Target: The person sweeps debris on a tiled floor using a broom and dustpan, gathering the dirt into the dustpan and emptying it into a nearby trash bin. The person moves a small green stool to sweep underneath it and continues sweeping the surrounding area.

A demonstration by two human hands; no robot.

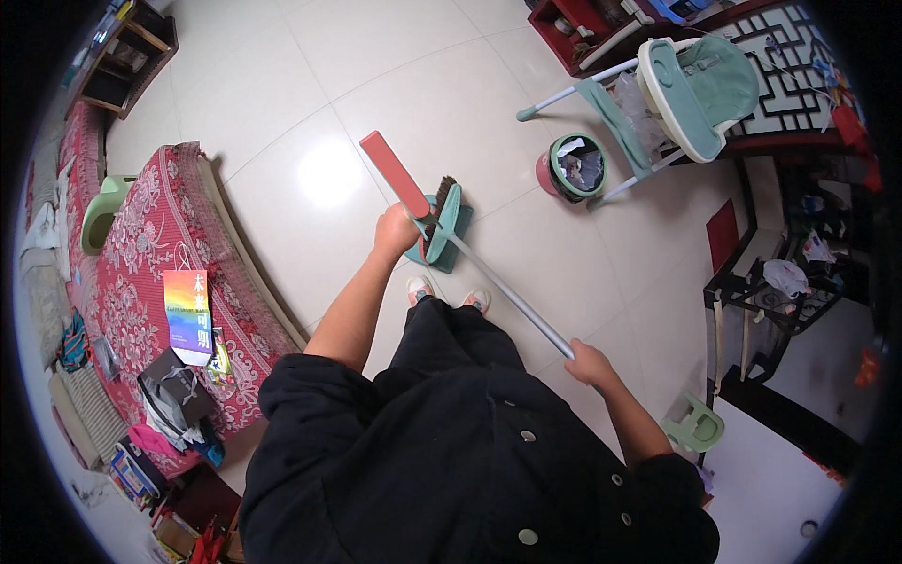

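Note:
My left hand [396,231] is closed around the lower end of a flat coral-red bar [394,173], which looks like the handle of the dustpan. Partly behind the broom head shows the teal dustpan [461,225], low over the tiles. The broom's green head [444,229] has dark bristles facing left, toward my left hand, and overlaps the pan. From it a grey metal broom pole [511,296] runs down to the right. My right hand [589,364] grips this pole near its far end. Where the bar joins the pan is hidden.
To the right stand a lined waste bin [578,168] and a green high chair [694,99]. A sofa with a red patterned cover [141,261] lines the left, with bags on it. A black metal rack [775,303] and a small green stool [694,423] are at right.

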